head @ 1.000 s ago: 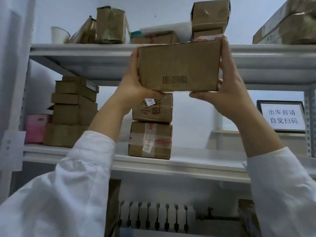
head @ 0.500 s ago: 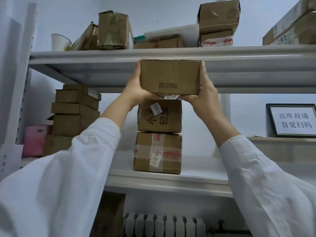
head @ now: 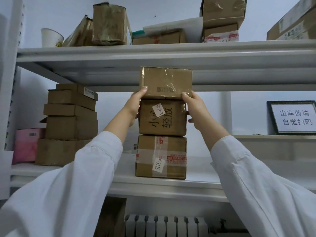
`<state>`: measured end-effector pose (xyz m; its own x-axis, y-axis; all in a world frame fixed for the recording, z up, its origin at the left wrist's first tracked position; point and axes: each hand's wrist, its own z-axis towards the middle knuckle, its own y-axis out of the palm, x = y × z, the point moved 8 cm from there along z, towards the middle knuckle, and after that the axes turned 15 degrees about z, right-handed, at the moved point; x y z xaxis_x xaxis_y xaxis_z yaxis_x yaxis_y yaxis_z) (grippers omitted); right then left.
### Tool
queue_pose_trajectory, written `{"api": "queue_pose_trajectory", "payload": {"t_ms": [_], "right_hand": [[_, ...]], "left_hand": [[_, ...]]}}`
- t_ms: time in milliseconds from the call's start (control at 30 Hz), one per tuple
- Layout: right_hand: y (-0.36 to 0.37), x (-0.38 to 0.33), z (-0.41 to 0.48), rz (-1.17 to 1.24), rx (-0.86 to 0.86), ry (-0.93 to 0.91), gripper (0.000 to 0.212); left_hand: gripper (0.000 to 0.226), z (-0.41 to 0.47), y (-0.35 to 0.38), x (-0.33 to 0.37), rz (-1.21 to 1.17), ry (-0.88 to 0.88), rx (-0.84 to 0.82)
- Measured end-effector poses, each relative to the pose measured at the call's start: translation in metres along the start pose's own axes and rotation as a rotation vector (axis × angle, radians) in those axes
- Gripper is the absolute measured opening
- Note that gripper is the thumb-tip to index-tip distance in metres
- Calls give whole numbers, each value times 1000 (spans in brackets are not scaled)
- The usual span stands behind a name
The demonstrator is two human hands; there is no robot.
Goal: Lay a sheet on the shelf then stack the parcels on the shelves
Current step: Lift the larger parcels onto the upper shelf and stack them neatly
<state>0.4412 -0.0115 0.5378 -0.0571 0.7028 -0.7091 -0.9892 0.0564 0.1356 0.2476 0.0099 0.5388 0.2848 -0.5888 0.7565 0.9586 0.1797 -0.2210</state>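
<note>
Resting on a column of two others, the top parcel (head: 165, 82) sits with its barcoded face forward and its edges roughly flush with the middle parcel (head: 162, 118), the one with handwritten characters and a K-4545 label. That one stands on the bottom parcel (head: 160, 156), taped and labelled K-9115. The column stands near the front edge of the middle shelf (head: 171, 187), about midway along it, and the top parcel reaches close under the upper shelf (head: 153, 53).

The left hand (head: 135, 105) grips the top parcel's lower left corner, thumb on the front face and fingers hidden round the side. The right hand (head: 195, 108) mirrors it at the lower right corner, thumb on the front, its other fingers curled down beside the middle parcel. Holding low at both corners probably lets the person square the box up and steady the column beneath. Whether the parcel's full weight is already down cannot be told from this angle.

The shelf top looks pale and smooth, perhaps the laid sheet, though the view does not settle that.

Toward the shelf's left end stands a taller stack of brown boxes (head: 68, 124), with a pink box (head: 27, 144) beside it. Near the right end a framed sign (head: 295, 118) leans at the back. More parcels and a paper cup (head: 51, 37) crowd the upper shelf, and a radiator (head: 164, 225) shows below.
</note>
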Motion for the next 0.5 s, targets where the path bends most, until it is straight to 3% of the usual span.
{"api": "queue_pose_trajectory", "payload": {"t_ms": [133,233,333,433,500], "right_hand": [[4,9,5,-23,72,11,19],[3,14,10,-38,110,2,22],[1,15,9,-36,128,9,29],[-1,20,3,-22,144,61,54],[-6,24,-6,-6,164,74,66]], "left_hand": [[61,8,-4,-10,93,-51,125],[55,8,-12,-8,201,-59,276],[59,5,-7,-6,267,-77,262],[66,2,1,-15,255,-120,200],[66,-8,-4,-17,288,-103,300]]}}
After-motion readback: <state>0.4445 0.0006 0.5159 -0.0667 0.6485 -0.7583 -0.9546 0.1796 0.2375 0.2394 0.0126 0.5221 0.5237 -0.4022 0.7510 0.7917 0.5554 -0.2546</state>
